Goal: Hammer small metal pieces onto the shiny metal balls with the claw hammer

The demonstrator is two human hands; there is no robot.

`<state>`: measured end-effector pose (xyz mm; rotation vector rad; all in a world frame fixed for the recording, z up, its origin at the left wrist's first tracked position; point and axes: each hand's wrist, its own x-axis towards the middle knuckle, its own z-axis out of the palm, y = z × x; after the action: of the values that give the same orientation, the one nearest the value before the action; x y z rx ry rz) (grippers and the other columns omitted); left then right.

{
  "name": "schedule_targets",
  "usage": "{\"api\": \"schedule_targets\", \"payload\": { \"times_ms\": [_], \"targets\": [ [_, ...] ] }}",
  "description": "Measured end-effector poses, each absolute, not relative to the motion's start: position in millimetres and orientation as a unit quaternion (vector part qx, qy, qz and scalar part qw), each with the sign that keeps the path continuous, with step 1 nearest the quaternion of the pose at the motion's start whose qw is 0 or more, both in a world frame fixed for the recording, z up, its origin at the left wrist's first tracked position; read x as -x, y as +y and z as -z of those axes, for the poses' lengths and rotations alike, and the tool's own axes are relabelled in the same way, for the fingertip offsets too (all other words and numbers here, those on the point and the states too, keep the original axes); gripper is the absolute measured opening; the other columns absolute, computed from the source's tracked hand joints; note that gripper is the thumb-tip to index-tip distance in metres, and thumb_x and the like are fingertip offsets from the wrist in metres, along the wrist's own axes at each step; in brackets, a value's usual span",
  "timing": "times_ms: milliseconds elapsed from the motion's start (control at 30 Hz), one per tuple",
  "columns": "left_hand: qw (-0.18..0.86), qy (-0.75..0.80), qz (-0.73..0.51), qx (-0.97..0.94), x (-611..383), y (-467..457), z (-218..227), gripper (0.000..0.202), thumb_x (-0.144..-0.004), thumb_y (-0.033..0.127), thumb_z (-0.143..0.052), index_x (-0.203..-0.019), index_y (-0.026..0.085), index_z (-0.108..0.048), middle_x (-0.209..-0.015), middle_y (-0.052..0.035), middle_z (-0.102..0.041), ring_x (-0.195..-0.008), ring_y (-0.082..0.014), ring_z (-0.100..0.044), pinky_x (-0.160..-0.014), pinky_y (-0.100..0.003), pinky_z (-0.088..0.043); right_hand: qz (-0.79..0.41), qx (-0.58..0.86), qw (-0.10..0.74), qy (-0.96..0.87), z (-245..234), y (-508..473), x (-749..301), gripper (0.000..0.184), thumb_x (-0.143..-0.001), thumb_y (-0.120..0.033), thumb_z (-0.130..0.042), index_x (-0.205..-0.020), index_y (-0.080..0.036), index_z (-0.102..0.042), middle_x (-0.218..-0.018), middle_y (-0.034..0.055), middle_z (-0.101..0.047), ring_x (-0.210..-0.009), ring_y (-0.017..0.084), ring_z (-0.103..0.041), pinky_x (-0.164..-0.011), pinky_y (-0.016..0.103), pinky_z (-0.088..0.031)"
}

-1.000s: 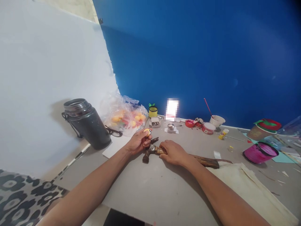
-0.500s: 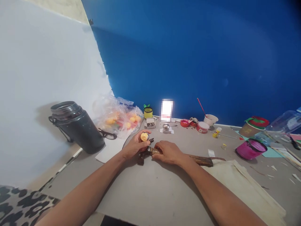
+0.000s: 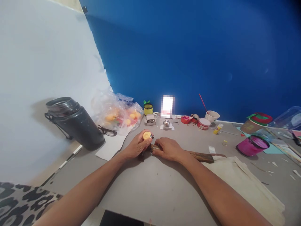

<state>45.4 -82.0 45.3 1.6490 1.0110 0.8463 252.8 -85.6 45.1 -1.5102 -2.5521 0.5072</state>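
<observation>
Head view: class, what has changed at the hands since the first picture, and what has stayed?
The left hand has come nearer the person, covering more of the hammer; the yellow round piece it holds has turned, showing more yellow. Nothing was let go: the right hand stays on the hammer's handle.

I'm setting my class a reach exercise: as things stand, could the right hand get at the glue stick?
Probably yes: nothing tall appears to stand between the right hand and the glue stick. That hand is on the hammer handle, though, so it would likely have to let go first.
</observation>
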Motion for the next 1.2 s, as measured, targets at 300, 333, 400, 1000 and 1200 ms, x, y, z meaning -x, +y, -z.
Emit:
{"api": "schedule_targets", "payload": {
  "times_ms": [300,333,400,1000,1200],
  "targets": [
    [0.446,0.391,-0.312,-0.742,-43,-83,-51,0.027,-0.091,0.045,-0.061,-0.094,0.017,-0.062,-0.074,0.0014,-0.054,-0.064,-0.0130,-0.044,-0.055,-0.023,-0.036,-0.154,0.404,0.313,-0.846,-36,-87,-249,0.055,-0.096,-0.036,-0.066,-0.149,-0.028,-0.051,-0.139,0.0105,-0.061,-0.118,0.023,-0.061,-0.095,0.037,-0.052],
    [0.455,0.378,-0.311,-0.744,-42,-82,-50,0.028,-0.090,0.045,-0.064,-0.091,0.017,-0.063,-0.073,0.0012,-0.054,-0.063,-0.0129,-0.044,-0.054,-0.023,-0.035,-0.146,0.385,0.319,-0.854,-33,-87,-248,0.052,-0.098,-0.035,-0.065,-0.148,-0.029,-0.054,-0.139,0.0106,-0.061,-0.124,0.024,-0.060,-0.098,0.038,-0.052],
    [0.487,0.356,-0.307,-0.736,-40,-79,-48,0.029,-0.088,0.046,-0.067,-0.086,0.017,-0.063,-0.068,0.0018,-0.052,-0.059,-0.0122,-0.042,-0.051,-0.023,-0.033,-0.136,0.367,0.331,-0.858,-29,-86,-247,0.049,-0.098,-0.034,-0.064,-0.147,-0.030,-0.056,-0.137,0.0102,-0.064,-0.126,0.025,-0.059,-0.102,0.041,-0.052],
    [0.478,0.350,-0.338,-0.731,-44,-86,-47,0.047,-0.094,0.063,-0.058,-0.096,0.016,-0.065,-0.066,0.0016,-0.053,-0.061,-0.0142,-0.044,-0.058,-0.026,-0.037,-0.047,0.353,0.332,-0.874,-32,-90,-247,0.040,-0.106,-0.036,-0.051,-0.145,-0.030,-0.058,-0.138,0.0065,-0.068,-0.114,0.023,-0.062,-0.097,0.038,-0.054],
    [0.491,0.359,-0.369,-0.703,-48,-90,-47,0.048,-0.094,0.064,-0.057,-0.103,0.017,-0.063,-0.069,0.0021,-0.053,-0.062,-0.0149,-0.044,-0.060,-0.027,-0.037,-0.036,0.352,0.342,-0.870,-28,-90,-244,0.046,-0.106,-0.027,-0.049,-0.151,-0.026,-0.051,-0.142,0.0104,-0.065,-0.119,0.026,-0.060,-0.098,0.043,-0.054]
  ]
}}
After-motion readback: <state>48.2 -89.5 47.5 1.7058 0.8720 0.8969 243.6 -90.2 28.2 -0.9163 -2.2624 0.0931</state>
